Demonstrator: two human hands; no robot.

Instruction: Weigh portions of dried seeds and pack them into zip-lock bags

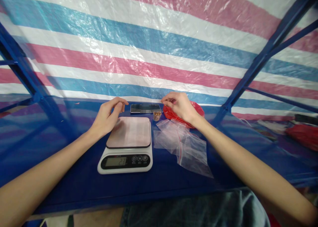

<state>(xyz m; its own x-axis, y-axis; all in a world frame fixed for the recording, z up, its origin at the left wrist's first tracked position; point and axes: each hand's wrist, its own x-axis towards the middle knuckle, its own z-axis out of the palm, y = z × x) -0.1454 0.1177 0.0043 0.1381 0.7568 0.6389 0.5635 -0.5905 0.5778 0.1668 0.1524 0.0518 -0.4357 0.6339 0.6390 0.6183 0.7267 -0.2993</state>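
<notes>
Red round plastic plate (pixel 200 112) is sitting under my right hand (pixel 180 106), fingers pinching shut, possibly on something tiny; my left hand (pixel 108 117) is hovering empty beside the white digital scale (pixel 129 136). My wrist is risking tipping the small brown-filled cup (pixel 156 115).

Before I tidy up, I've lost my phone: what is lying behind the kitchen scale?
A dark phone lies flat behind the kitchen scale, with a small cup of brownish bits at its right end. The right hand covers part of the red plate beyond.
</notes>
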